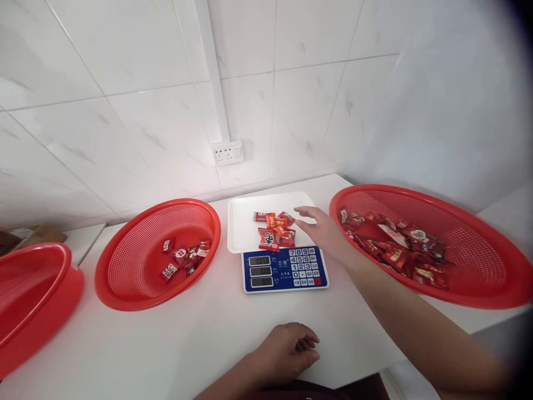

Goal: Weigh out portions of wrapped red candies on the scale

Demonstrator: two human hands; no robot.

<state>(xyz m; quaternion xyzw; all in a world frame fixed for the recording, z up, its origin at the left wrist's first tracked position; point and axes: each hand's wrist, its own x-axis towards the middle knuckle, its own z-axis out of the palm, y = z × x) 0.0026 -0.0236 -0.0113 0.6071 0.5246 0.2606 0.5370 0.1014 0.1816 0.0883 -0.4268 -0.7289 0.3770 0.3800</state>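
Several red-wrapped candies (275, 223) lie in a loose pile on the white pan (241, 222) of a digital scale. Below the pan, the scale's blue panel (285, 271) has number keys and three small displays. My right hand (318, 229) is over the pan's right edge, just right of the candies. Its thumb and fingers are apart, with nothing between them. Near the table's front edge, my left hand (289, 351) rests in front of the scale, fingers loosely curled and a gap showing between thumb and forefinger. I see nothing in it.
On the right, a large red basket (470, 216) holds many wrapped candies (395, 250). Left of the scale, another red basket (129, 250) contains fewer candies (183, 256). A third red basket (62, 289) is at far left, near a cardboard box (41, 234). A wall socket (227, 152) sits behind.
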